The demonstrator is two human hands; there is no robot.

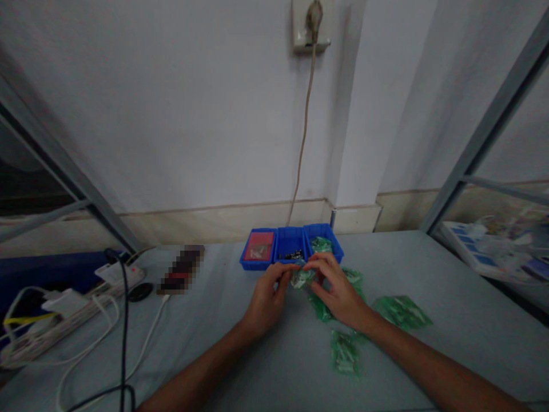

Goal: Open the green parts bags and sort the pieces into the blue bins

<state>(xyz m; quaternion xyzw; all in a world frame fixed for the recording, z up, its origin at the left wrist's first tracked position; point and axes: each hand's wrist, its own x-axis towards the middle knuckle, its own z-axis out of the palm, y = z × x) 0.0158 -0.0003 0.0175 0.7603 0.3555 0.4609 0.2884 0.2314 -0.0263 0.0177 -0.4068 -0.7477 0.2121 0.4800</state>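
Note:
Between my two hands is a small clear plastic bag, with contents too small to make out. My left hand pinches its left side between thumb and fingers. On the other side, my right hand has its fingers closed on the bag's right edge. Just beyond the hands stand three blue bins in a row. The left bin holds a red packet, the middle bin some small dark parts, and the right bin green bags. Green plastic bags lie beneath and around my right hand.
Two more green bags lie to the right, one flat and one nearer me. At left are a blurred-out phone-like object, a black round item, a power strip and loose cables. Metal frame posts rise on both sides.

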